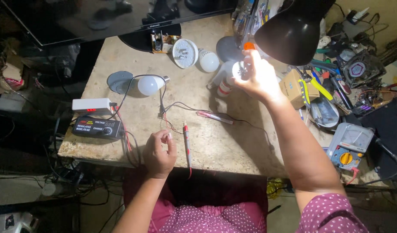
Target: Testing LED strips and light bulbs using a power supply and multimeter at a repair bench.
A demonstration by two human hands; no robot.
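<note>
My right hand [259,80] is raised under the black desk lamp [293,30] and grips a small white bulb part [240,69], washed out by the light. My left hand [159,153] rests loosely curled at the table's front edge, pinching thin wires [168,125], next to a red test probe [187,142]. A second probe [213,116] lies on the table between my hands. A white bulb [148,85] lies on its side further left, wired to the leads.
A black adjustable power supply [97,127] and a white box with a red display [91,105] sit at the left edge. More bulb parts [185,53] lie near a monitor base. A multimeter [350,144], pliers [313,86] and cluttered tools fill the right.
</note>
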